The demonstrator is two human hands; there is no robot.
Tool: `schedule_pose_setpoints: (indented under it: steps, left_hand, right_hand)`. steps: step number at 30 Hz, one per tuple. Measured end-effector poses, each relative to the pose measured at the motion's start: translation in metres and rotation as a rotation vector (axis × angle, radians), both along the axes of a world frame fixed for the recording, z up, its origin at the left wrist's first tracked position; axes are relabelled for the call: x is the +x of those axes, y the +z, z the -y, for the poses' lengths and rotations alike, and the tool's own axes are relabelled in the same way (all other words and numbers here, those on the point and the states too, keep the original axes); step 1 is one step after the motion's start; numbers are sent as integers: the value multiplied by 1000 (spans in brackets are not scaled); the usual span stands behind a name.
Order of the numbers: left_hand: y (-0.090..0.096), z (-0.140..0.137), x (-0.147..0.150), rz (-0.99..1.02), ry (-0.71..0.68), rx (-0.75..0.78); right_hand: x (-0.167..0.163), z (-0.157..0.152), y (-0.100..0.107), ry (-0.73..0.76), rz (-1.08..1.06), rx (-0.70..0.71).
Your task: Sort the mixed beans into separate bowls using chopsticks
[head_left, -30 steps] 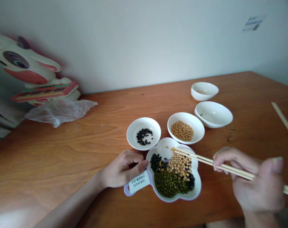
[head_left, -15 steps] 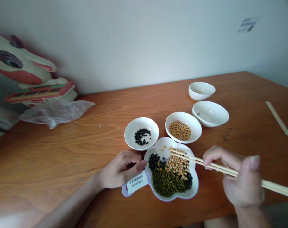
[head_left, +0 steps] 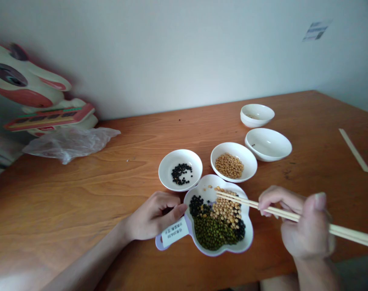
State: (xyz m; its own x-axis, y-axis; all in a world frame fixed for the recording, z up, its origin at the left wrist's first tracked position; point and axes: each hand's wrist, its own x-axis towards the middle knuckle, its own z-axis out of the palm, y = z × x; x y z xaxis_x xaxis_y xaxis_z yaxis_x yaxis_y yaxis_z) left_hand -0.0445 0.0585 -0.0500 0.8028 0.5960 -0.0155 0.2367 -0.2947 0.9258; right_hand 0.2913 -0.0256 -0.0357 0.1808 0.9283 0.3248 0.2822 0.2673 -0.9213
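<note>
White flower-shaped dish (head_left: pixel 247 238) holds yellow, green and black beans in patches. Right hand (head_left: pixel 302 226) fingers grip wooden chopsticks (head_left: pixel 263 206) over it; left hand (head_left: pixel 153 218) fingers curl on its labelled handle (head_left: pixel 173 236).

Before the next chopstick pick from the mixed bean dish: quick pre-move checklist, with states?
1. Left hand steadies the mixed bean dish at its handle: ok.
2. Right hand grips the chopsticks: ok.
3. Chopstick tips over the yellow beans: ok.
4. Bean already pinched between tips: cannot tell.
5. Yellow bean bowl and black bean bowl beside the dish, unobstructed: ok.
</note>
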Motion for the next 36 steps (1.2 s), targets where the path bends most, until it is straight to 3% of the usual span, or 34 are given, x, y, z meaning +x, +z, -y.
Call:
schedule_pose_setpoints:
  steps: [7, 17, 36]
  left_hand:
    - [0, 0, 0, -11, 9, 9]
    - [2, 1, 1, -8, 9, -16]
    - [0, 0, 0, -16, 8, -16]
  right_hand:
    - [-9, 4, 13, -176, -263, 78]
    - [-22, -7, -1, 69, -9, -10]
    - [-30, -7, -8, 29, 1, 36]
